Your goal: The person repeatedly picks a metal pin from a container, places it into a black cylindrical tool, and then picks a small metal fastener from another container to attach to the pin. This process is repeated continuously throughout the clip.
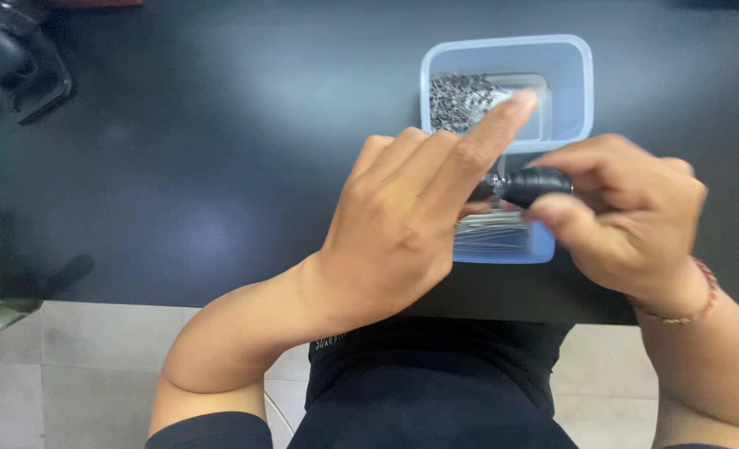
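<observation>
"What is the left hand (pixel 402 224) doing?"
"Its back faces up. 1 finger (pixel 502 125) points out straight, and the others curl in."
"And the right hand (pixel 627 220)?"
"Its fingers are bent and pinched together, close beside the left hand. Both arms are bent."

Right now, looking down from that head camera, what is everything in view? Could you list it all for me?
plastic tub: one, pale blue, far side of the table, beyond the hands
small metal parts: a heap, too many to count, silver-grey, inside the tub at its left
shallow container: one, pale blue, below the hands near the table edge, holding thin metal rods
thin metal rods: a bundle, silver, lying side by side
black cylindrical piece: one, black with a metal end, between the two hands
table: one, black
black object: one, top left corner, blurred
floor tiles: grey, below the table edge
left hand: forefinger stretched out, at the piece's metal end
right hand: grips the black piece; beaded bracelet on the wrist
</observation>
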